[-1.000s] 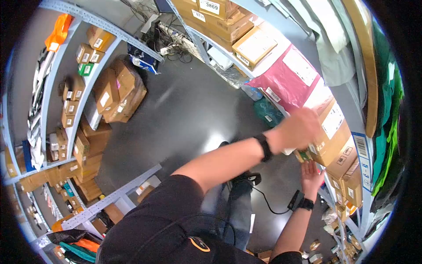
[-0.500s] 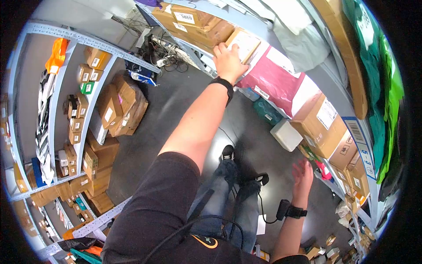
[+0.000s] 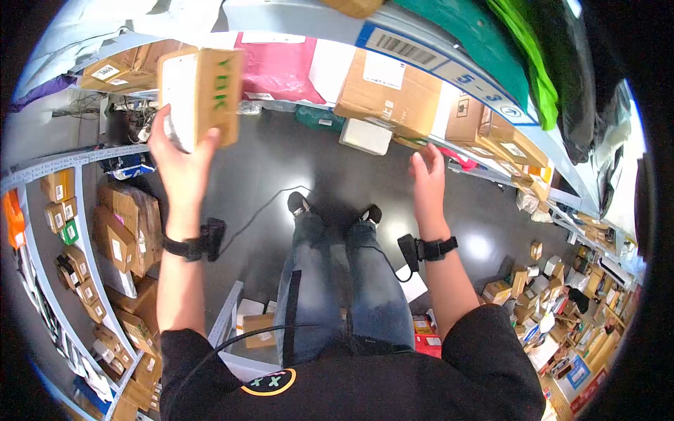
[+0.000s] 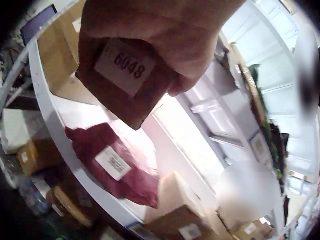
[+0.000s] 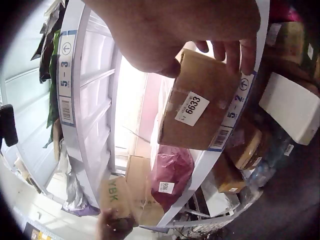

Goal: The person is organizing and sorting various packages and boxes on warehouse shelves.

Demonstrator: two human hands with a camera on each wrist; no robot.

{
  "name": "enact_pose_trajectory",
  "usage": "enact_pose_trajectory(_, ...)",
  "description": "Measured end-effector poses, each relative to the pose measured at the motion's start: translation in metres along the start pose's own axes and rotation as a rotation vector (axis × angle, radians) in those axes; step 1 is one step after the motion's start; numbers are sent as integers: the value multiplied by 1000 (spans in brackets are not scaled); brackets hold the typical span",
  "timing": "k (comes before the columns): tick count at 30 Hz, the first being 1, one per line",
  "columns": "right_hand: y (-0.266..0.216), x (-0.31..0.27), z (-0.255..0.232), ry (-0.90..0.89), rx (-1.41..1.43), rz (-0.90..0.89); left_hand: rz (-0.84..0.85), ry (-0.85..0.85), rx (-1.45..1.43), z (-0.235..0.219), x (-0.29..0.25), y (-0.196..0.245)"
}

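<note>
Box (image 3: 226, 105), cardboard, likely stiff and light, at the person's eleven o'clock, near end clamped in left hand (image 3: 184, 167), best held by opposite sides; right hand (image 3: 429, 193) empty, fingers loose

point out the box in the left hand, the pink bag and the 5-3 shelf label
held box (image 3: 212, 98): head view, on its brown side with green letters
pink bag (image 3: 280, 68): head view, on the middle of its front
5-3 shelf label (image 3: 448, 71): head view, near its middle
</note>
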State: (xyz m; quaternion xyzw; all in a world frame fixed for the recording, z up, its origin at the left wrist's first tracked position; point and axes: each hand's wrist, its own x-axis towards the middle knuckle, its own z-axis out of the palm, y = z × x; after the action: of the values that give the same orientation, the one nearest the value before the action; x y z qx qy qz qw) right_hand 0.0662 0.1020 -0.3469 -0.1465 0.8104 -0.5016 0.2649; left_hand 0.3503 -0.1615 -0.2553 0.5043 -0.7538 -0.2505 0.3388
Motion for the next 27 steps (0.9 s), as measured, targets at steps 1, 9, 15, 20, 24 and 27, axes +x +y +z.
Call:
enact_pose_trajectory(1, -8, 4, -1, 19, 44, -6, -13, -51, -169, 10, -8, 26)
enact_pose_trajectory(9, -10, 52, -18, -52, 49, -114, 300, -78, 131, 199, -35, 146)
enact_pose_trajectory(15, -25, 50, -37, -279, 85, -15, 257, -112, 26, 198, -50, 165)
enact_pose_trajectory(20, -22, 31, -44, -53, 39, -46, 112, -24, -34, 110, -63, 85)
enact_pose_trajectory(24, 6, -1, -45, -224, 69, 15, -615, -11, -383, 30, -97, -53)
enact_pose_trajectory(27, -2, -39, -10, -352, 45, 87, -829, 179, -480, -27, -97, -158)
